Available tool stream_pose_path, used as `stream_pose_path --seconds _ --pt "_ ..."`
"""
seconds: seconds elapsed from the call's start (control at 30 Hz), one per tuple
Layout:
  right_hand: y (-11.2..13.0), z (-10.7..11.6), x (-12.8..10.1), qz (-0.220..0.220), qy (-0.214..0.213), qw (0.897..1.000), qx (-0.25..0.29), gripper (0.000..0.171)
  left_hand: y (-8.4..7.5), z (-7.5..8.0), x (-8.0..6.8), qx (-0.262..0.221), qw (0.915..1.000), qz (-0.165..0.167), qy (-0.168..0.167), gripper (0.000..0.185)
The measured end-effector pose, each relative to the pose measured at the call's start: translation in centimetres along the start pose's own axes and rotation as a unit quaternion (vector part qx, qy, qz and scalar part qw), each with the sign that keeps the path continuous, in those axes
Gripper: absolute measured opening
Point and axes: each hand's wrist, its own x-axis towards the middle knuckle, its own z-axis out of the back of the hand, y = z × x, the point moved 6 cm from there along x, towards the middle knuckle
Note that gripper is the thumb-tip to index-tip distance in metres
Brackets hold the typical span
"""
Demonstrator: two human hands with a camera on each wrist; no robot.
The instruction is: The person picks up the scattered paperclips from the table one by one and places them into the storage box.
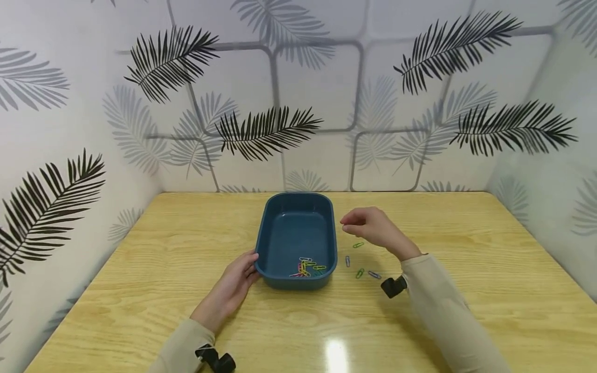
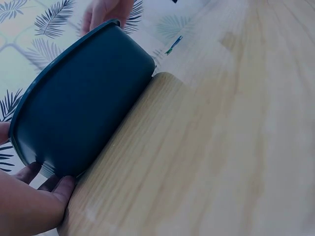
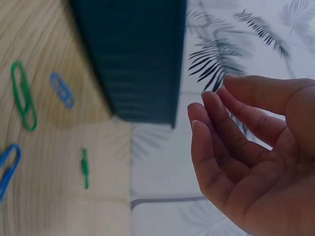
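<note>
A dark blue plastic tray [image 1: 296,284] lies on the table, with several coloured paper clips [image 1: 305,267] gathered at its near end. My left hand [image 1: 235,282] grips the tray at its near left corner; the left wrist view shows fingers [image 2: 29,173] against the outer wall. Over the table, just right of the tray, my right hand [image 1: 373,228] hovers with loosely bent fingers and nothing visible between them. Below it lie a green paper clip [image 1: 358,244], a bluish one [image 1: 347,261], another green clip [image 1: 360,273] and a blue clip [image 1: 374,274].
The light wooden table [image 1: 196,228] runs back to a wall [image 1: 317,155] with a leaf pattern. Beige sleeves cover both forearms, and a small black camera [image 1: 394,286] sits at the right wrist. Light glares off the table's near side.
</note>
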Motion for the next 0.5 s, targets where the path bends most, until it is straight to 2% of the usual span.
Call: stream_pose_path --seconds 0.27,0.5 --pt "-3.7 0.6 1.4 -0.043 0.04 0.998 0.02 0.028 0.0 0.2 0.1 0.009 0.9999 0.003 0.006 0.05" --pt "-5.6 0.4 1.5 -0.061 0.089 0.994 -0.001 0.028 0.1 0.3 0.0 0.02 0.9997 0.009 0.012 0.051"
